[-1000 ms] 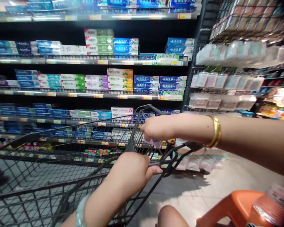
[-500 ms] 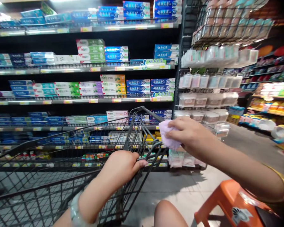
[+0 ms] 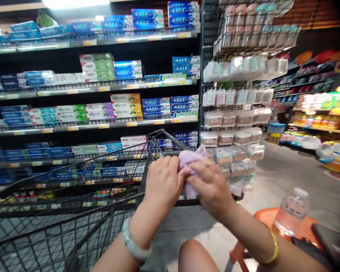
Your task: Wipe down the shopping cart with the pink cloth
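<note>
A crumpled lilac cloth (image 3: 190, 158) is bunched between my two hands at the handle end of a black wire shopping cart (image 3: 82, 226). My right hand (image 3: 211, 185) grips the cloth from the right, fingers curled over it. My left hand (image 3: 164, 177) is closed against the cloth's left side, its thumb and fingertips pressed to it near the right fingers. The cart's dark handle bar (image 3: 172, 139) runs up behind the cloth; the part under the hands is hidden.
Shelves (image 3: 102, 126) of boxed goods stand beyond the cart. Packets hang on a rack (image 3: 234, 96) to their right. An orange stool (image 3: 268, 215) at lower right holds a clear bottle (image 3: 293, 211) and a dark flat object (image 3: 330, 241). A bare knee shows at bottom centre.
My left hand has moved up and right from the cart frame to the cloth. My right hand and the cloth have shifted slightly left. The view has turned, and the bottle now shows.
</note>
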Demonstrator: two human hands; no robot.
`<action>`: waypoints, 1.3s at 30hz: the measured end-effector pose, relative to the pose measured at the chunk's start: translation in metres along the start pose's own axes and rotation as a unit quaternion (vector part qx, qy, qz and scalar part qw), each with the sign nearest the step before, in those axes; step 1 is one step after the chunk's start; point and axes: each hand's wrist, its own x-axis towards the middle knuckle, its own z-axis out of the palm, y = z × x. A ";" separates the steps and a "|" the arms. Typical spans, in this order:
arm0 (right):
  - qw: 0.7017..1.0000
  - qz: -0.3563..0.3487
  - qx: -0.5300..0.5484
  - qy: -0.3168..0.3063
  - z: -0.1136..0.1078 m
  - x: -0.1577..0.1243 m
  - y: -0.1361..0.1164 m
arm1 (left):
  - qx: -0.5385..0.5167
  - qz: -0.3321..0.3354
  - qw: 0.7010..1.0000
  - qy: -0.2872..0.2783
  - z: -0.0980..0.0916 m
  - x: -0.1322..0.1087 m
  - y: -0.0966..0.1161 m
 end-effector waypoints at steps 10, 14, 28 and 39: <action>0.997 0.018 0.065 0.035 -0.007 -0.004 0.024 | -0.046 -0.013 0.997 0.053 0.019 0.006 0.010; 0.993 -0.048 0.107 0.021 -0.011 0.006 0.030 | -0.048 -0.018 0.996 0.079 0.016 -0.004 0.013; 0.901 0.035 0.408 -0.141 -0.010 0.056 0.076 | -0.128 -0.013 0.986 0.110 0.000 -0.022 0.019; 0.880 0.026 0.472 -0.047 0.025 0.052 0.059 | -0.080 -0.005 0.992 0.096 -0.037 -0.036 0.020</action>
